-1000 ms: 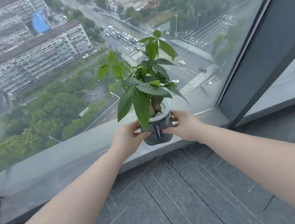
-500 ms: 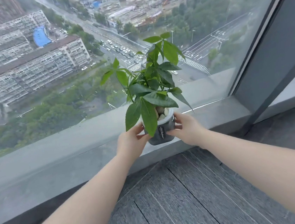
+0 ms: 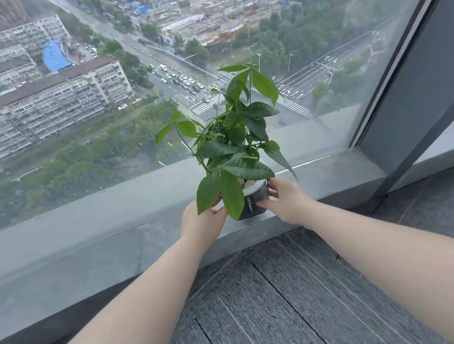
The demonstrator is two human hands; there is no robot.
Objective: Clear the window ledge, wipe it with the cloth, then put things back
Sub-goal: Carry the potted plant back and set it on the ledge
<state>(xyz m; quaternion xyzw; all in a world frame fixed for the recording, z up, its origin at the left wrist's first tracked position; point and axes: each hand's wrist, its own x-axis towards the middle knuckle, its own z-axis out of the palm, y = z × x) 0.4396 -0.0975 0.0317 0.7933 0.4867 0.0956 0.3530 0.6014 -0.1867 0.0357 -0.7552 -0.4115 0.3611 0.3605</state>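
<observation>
A small potted plant [image 3: 253, 202], green leaves in a dark grey pot with a white rim, stands on the grey window ledge [image 3: 101, 242] near its front edge. My left hand [image 3: 202, 222] cups the pot's left side, partly under hanging leaves. My right hand [image 3: 286, 202] holds the pot's right side, fingers on its wall. The pot's base seems to rest on the ledge. No cloth is in view.
A large glass pane [image 3: 125, 84] rises behind the ledge, with a city far below. A dark slanted window frame post [image 3: 417, 110] meets the ledge at the right. Grey ribbed floor tiles [image 3: 278, 307] lie in front of the ledge.
Both hands have carried the plant forward and down onto the ledge; the view has tilted up, showing more of the ledge and window.
</observation>
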